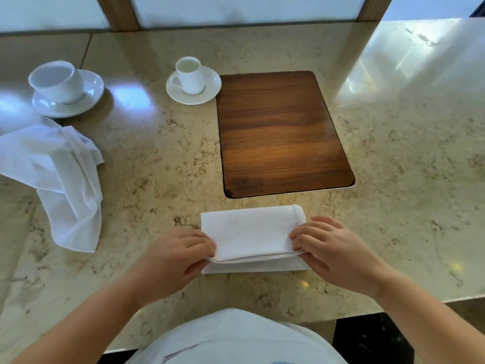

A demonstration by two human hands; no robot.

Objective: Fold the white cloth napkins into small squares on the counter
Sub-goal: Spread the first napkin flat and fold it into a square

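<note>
— Start at the fingertips: what do we have?

— On our left hand (174,261) the fingers (202,245) curl down over the near left corner of the folded napkin (249,232), thumb tucked beneath, so the hemmed edge is pinched between them. Our right hand (338,254) mirrors it: fingers (301,239) bent onto the near right corner, thumb under the same edge. Both hands are grasping cloth, neither is loose.

— And the edge itself?

— We see it lifted a little off the layer below, sagging slightly between the two grips. A strip of the lower layer shows beneath it, lying flat.

— Moving out from the hands?

— Both wrists are angled inward, bare forearms running back toward us on either side of a pale garment at the bottom of view.

— Where does the napkin sit?

— On the marble counter (157,179), near our edge, just in front of the wooden inset panel (283,132) and not touching it.

— Give us the count.

— Two napkins: the one in our hands, plus a crumpled napkin (60,174) well off to the left. Two white cups, each on its own saucer: a wide cup (55,81) at far left, a narrow cup (190,76) just beside the panel's far left corner. One wooden panel.
</note>
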